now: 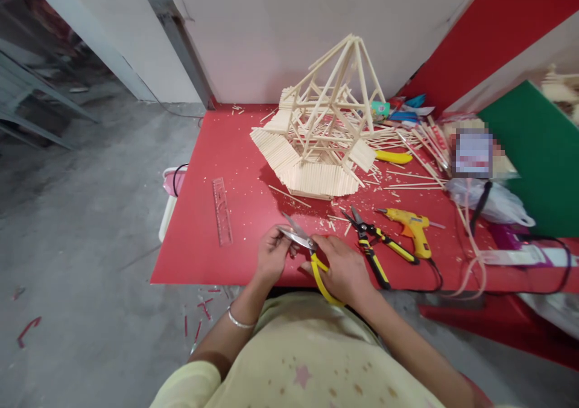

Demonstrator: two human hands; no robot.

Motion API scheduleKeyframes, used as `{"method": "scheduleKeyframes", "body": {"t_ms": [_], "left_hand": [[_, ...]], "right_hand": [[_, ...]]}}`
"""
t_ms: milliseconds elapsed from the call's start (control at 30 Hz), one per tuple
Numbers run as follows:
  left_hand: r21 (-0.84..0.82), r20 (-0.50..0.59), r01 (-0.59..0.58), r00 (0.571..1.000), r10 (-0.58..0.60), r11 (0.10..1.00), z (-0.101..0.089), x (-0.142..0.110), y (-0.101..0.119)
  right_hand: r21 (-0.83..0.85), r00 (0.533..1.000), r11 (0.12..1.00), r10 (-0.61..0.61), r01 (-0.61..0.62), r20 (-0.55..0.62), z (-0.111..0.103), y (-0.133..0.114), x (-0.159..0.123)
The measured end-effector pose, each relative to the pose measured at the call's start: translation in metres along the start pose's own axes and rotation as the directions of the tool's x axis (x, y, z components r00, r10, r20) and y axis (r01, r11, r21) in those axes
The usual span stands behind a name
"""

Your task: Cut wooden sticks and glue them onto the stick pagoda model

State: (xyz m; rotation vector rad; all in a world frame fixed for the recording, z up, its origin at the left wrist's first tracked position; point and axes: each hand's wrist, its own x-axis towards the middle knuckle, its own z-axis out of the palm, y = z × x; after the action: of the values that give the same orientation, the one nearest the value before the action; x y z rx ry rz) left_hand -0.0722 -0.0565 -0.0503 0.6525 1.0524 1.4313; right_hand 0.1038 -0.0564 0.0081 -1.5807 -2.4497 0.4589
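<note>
Yellow-handled scissors [310,244], partly hidden in right hand [342,267].

The scissors [310,243] have shiny metal blades [297,237] and the stick model [319,178] looks matt, wooden

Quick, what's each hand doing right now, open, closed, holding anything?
Left hand: fingers curled beside the scissor blades; whether it grips anything cannot be told.
Right hand: closed on the yellow-handled scissors.

The scissors [310,244] have yellow handles, silver blades; red tabletop [246,173]; green board [529,155] at three o'clock; pale-yellow, pink-starred shirt [312,342] at six.
</note>
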Motion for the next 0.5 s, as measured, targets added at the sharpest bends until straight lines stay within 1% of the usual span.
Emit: {"method": "scheduleKeyframes", "body": {"t_ms": [167,333,500], "left_hand": [[0.053,-0.011,0.046,0.999,-0.045,0.998,0.0027,0.0002,0.0028],[0.075,0.0,0.038,0.999,-0.038,0.996,0.003,0.0005,0.0079],[0.081,0.001,0.022,1.0,-0.022,0.996,0.0012,-0.0001,0.0019]], "right_hand": [[-0.004,1.0,1.0,0.013,-0.013,0.0,0.0014,-0.0021,0.0021],[0.016,1.0,1.0,0.003,-0.003,0.009,0.0058,-0.0006,0.0023],[-0.01,1.0,1.0,0.005,-0.005,0.014,0.0045,0.0,0.002]]}}
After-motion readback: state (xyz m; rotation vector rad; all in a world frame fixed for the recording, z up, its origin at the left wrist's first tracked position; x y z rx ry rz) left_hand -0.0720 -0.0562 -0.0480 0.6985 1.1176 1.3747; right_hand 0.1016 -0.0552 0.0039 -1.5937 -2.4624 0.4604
